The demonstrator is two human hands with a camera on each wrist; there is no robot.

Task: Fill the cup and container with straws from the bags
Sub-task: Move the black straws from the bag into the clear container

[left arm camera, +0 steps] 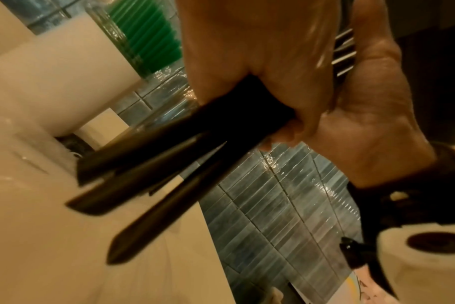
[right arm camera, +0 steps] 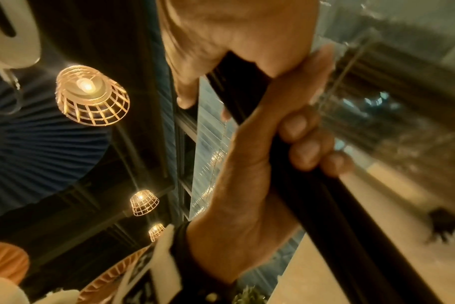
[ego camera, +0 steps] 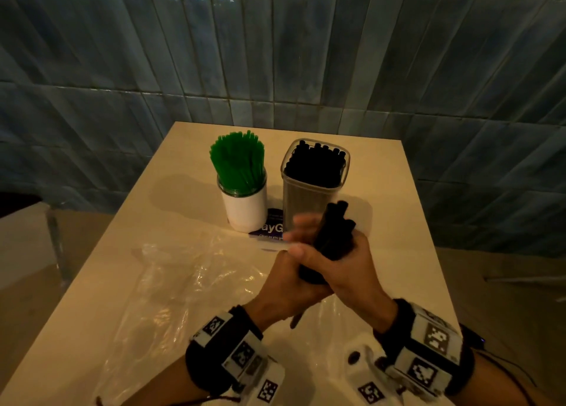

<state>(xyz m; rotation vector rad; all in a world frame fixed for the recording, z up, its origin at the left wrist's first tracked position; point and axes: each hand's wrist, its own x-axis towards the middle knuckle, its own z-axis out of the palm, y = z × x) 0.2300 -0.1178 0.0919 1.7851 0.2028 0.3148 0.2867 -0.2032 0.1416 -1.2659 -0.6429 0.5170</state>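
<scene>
A bundle of black straws [ego camera: 335, 234] is held upright over the table, just in front of the clear container [ego camera: 306, 197]. My left hand [ego camera: 284, 283] grips the bundle low down, and its fingers are blurred in the head view. My right hand [ego camera: 352, 267] wraps around the same bundle from the right. The container holds many black straws [ego camera: 317, 163]. To its left, the white cup [ego camera: 245, 209] is packed with green straws [ego camera: 237, 160]. In the left wrist view the loose straw ends [left arm camera: 156, 164] fan out below my palm. The right wrist view shows fingers curled round the bundle [right arm camera: 338, 216].
Crumpled clear plastic bags [ego camera: 183, 283] lie across the near half of the beige table [ego camera: 398, 206]. A blue printed card [ego camera: 269, 226] lies between the cup and the container. A blue tiled wall stands right behind the table's far edge. Floor drops away on both sides.
</scene>
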